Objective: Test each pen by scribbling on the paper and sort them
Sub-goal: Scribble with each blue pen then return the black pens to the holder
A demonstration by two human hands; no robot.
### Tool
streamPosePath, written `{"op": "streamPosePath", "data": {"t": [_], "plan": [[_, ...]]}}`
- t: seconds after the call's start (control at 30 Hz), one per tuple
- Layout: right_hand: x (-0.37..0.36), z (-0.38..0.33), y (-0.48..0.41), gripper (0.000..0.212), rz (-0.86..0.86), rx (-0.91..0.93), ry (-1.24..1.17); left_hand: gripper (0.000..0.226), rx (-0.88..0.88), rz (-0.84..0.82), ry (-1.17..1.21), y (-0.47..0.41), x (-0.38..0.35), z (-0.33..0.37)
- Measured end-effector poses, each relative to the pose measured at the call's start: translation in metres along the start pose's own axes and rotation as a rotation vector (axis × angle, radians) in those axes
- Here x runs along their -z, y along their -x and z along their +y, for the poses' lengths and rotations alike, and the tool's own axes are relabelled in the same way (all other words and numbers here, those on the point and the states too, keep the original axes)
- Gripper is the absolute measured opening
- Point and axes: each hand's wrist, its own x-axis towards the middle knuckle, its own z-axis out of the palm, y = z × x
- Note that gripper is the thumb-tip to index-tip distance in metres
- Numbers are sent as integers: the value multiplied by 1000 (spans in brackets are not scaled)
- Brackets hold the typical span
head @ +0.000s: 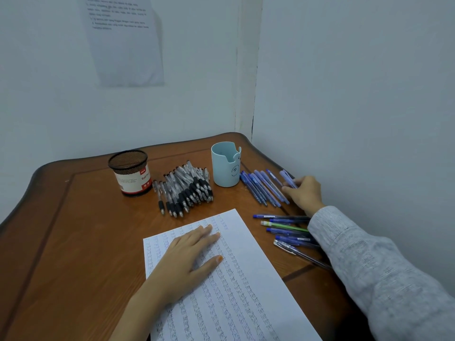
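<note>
Pens with black grips and clear barrels lie heaped on the far part of the wooden bench, between a black mesh cup and a pale blue cup, tips pointing toward the person; a row of blue pens lies side by side just right of the pale blue cup, running diagonally; a looser bunch of mixed pens, mostly dark blue with one green barrel and one clear one, lies nearer, to the right of the paper and partly hidden by the right forearm.

The right hand, reaching out of a grey sleeve, is at the far right end of the blue row; its fingers are curled round the lower part of a single pale blue pen, whose upper end sticks out past the hand toward the wall; whether that pen is lifted or touches the bench cannot be told.

The left hand rests palm down on the paper; its fingers are straight and slightly spread, gripping nothing; the paper, a white sheet covered in rows of small scribbled marks, lies at an angle on the near part of the bench.

The mesh cup carries a white and red label; the pale blue cup has a small face drawn on its side and a notch in its rim; a printed sheet hangs on the wall behind the bench.
</note>
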Motion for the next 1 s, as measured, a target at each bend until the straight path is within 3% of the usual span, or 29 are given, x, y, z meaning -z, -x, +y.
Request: {"op": "streamPosePath", "data": {"t": [0.43,0.6,0.7,0.77,0.83,0.9,1.0], "plan": [[-9,1,-10,18,-128,-40,-3,85,2,5,6,1,-1,0],[5,-11,5,18,-70,-6,-62,87,-7,20,22,1,-1,0],[7,-32,26,18,-204,98,-117,79,27,95,98,0,-3,-1],[6,-47,48,21,-340,166,-115,55,61,201,188,1,-2,3],[-1,-60,73,27,-462,267,-101,41,129,295,447,2,1,12],[-12,-66,92,32,-541,355,-112,38,180,365,779,3,7,21],[-25,-66,110,32,-557,444,-93,38,113,461,926,0,15,22]]}}
